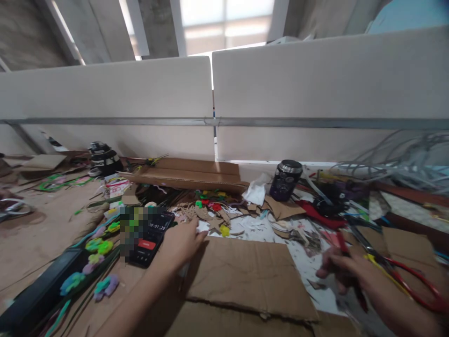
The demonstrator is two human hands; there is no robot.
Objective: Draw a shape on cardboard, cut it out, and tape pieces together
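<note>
My left hand [184, 241] reaches over the upper left corner of a flat piece of brown cardboard [245, 267]. Its thumb and fingers are apart, and nothing shows between them. Just beyond its fingertips lie a cardboard star [214, 225] and a small yellow piece [225, 230]. On the right, my right hand [338, 269] is closed around a slim red tool [358, 297], a pen or a craft knife; I cannot tell which. That tool is held off the cardboard's right side, above white paper [310, 269] with scraps on it.
A phone [149, 243] showing a timer lies left of my left arm. Colourful fuzzy flowers [105, 286] lie beside a black case [45, 285]. Red-handled scissors [417, 283] are near my right wrist. A dark jar [286, 180] and a long cardboard strip [196, 173] stand at the back.
</note>
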